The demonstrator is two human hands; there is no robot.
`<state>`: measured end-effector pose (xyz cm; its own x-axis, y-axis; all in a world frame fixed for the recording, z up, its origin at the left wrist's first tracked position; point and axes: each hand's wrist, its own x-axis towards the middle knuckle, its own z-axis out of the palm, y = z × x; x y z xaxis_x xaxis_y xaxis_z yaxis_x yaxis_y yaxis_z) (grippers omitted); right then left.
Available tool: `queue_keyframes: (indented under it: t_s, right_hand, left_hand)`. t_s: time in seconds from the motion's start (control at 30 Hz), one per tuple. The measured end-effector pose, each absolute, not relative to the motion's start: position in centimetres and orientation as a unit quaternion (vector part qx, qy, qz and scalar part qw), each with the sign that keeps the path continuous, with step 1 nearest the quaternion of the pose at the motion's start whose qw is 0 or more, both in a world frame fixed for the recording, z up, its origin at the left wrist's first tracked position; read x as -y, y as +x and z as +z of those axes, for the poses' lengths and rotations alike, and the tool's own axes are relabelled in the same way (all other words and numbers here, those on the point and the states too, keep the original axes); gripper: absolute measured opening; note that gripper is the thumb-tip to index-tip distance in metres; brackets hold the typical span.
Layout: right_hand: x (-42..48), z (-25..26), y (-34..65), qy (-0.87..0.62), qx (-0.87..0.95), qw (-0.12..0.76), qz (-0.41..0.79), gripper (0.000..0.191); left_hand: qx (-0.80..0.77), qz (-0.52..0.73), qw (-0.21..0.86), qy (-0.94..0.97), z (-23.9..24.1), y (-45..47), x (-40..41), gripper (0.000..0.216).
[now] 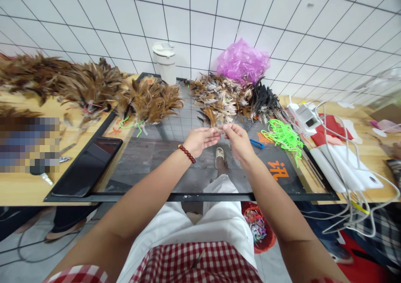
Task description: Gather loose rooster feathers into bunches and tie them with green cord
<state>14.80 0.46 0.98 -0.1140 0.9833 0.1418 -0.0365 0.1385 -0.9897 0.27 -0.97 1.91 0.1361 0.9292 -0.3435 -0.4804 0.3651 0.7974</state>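
Above the dark glass panel (pixel 150 157), my two hands meet fingertip to fingertip. My left hand (pixel 203 141), with a brown bead bracelet (pixel 187 153) at its wrist, has its thumb pressed to the index finger while the other fingers lie fairly straight. The thumb and index finger of my right hand (pixel 236 138) pinch together. Whatever sits between the fingertips is too small to name. Just beyond them spreads a pile of mixed brown, white and black feathers (pixel 219 95). A blue tool (pixel 257 143) and a tangle of green cord (pixel 283 134) lie right of my right hand.
Brown feather bundles (pixel 150 99) cover the left and back. A white lidded cup (pixel 165 61) and a pink plastic bag (pixel 242 59) stand by the tiled wall. A phone (pixel 89 166) lies left; white cables (pixel 347 166) and a power strip are right. A red basket (pixel 272 242) stands below.
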Motion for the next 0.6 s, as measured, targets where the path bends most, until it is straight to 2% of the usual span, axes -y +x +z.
queue_keyframes:
  t_s: [0.1, 0.27, 0.6]
  right_hand:
    - [-0.3, 0.6, 13.8, -0.401, 0.527, 0.527, 0.532, 0.030]
    - [-0.6, 0.1, 13.3, -0.406, 0.530, 0.530, 0.523, 0.030]
    - [-0.8, -0.4, 12.4, -0.413, 0.528, 0.547, 0.501, 0.027]
  left_hand:
    - [-0.393, 0.472, 0.749, 0.249, 1.8, 0.4, 1.1, 0.006]
    - [-0.386, 0.460, 0.765, 0.235, 1.9, 0.4, 1.1, 0.006]
    - [-0.398, 0.504, 0.736, 0.212, 1.9, 0.8, 1.2, 0.006]
